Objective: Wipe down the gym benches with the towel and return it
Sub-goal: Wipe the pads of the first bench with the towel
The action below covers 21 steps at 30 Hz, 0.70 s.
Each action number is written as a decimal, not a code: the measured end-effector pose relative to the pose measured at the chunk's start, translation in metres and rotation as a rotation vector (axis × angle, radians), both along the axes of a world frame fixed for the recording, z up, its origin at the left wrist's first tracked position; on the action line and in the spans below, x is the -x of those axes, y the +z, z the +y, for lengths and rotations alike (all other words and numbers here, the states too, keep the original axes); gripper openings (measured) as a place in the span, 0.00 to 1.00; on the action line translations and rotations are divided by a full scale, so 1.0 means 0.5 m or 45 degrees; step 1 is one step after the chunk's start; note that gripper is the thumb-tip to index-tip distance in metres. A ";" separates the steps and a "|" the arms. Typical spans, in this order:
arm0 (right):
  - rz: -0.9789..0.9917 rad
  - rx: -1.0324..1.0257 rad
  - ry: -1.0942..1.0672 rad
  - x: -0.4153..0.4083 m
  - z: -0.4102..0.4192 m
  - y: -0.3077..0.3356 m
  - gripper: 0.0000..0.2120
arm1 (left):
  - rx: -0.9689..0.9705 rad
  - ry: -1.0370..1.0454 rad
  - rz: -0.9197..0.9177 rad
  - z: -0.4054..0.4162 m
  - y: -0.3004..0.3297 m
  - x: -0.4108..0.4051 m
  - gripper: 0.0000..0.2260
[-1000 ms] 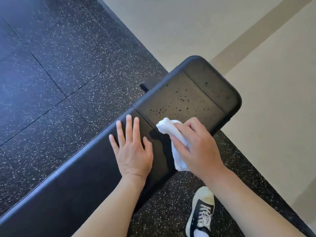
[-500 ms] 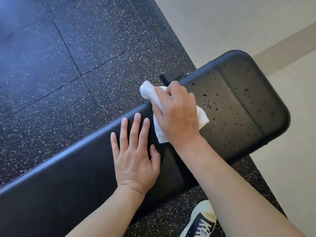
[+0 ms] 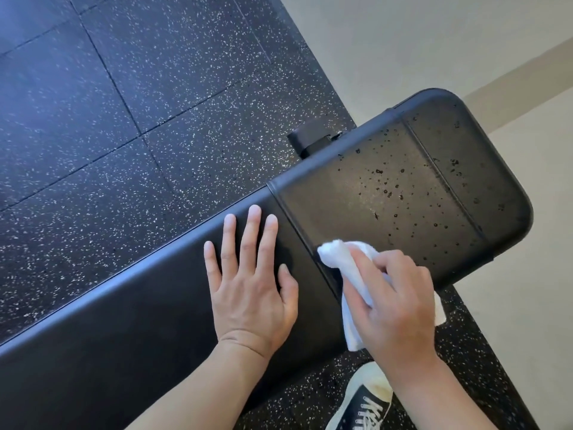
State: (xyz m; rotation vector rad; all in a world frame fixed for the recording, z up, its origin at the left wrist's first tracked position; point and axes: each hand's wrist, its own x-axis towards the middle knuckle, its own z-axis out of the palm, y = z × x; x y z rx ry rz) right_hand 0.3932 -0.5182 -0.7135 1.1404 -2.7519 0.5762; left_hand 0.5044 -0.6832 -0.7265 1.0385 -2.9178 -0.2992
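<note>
A black padded gym bench (image 3: 387, 193) runs from lower left to upper right, its end pad dotted with water droplets. My right hand (image 3: 393, 302) grips a bunched white towel (image 3: 338, 254) and presses it on the near edge of the end pad, by the seam between the two pads. Part of the towel hangs over the bench's near side. My left hand (image 3: 251, 280) lies flat on the long pad with its fingers spread, just left of the seam.
Black speckled rubber floor tiles (image 3: 124, 119) lie beyond and below the bench. A beige floor (image 3: 434, 41) begins at the upper right. A black bench foot (image 3: 310, 139) sticks out behind the pad. My dark sneaker (image 3: 366, 405) stands under the near side.
My right hand has drawn the towel from the far edge of the bench back across the pad to the near edge. My left hand stays flat in place.
</note>
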 end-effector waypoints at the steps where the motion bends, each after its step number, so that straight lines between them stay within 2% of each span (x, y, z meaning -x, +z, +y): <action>1: 0.019 0.000 -0.030 0.005 -0.015 -0.002 0.12 | 0.000 -0.003 0.000 0.000 0.000 -0.001 0.32; 7: 0.050 0.048 -0.234 0.132 -0.218 -0.001 0.07 | -0.009 0.001 0.001 -0.001 0.002 0.000 0.32; 11: -0.021 0.046 -0.215 0.177 -0.299 0.006 0.07 | -0.010 0.011 -0.004 0.000 0.003 0.002 0.32; 16: -0.041 0.121 -0.089 0.123 -0.219 0.004 0.07 | -0.009 0.014 -0.003 0.001 0.001 -0.001 0.32; 21: -0.071 0.100 -0.009 0.013 -0.005 -0.009 0.12 | 0.002 0.010 0.015 0.000 -0.003 -0.001 0.32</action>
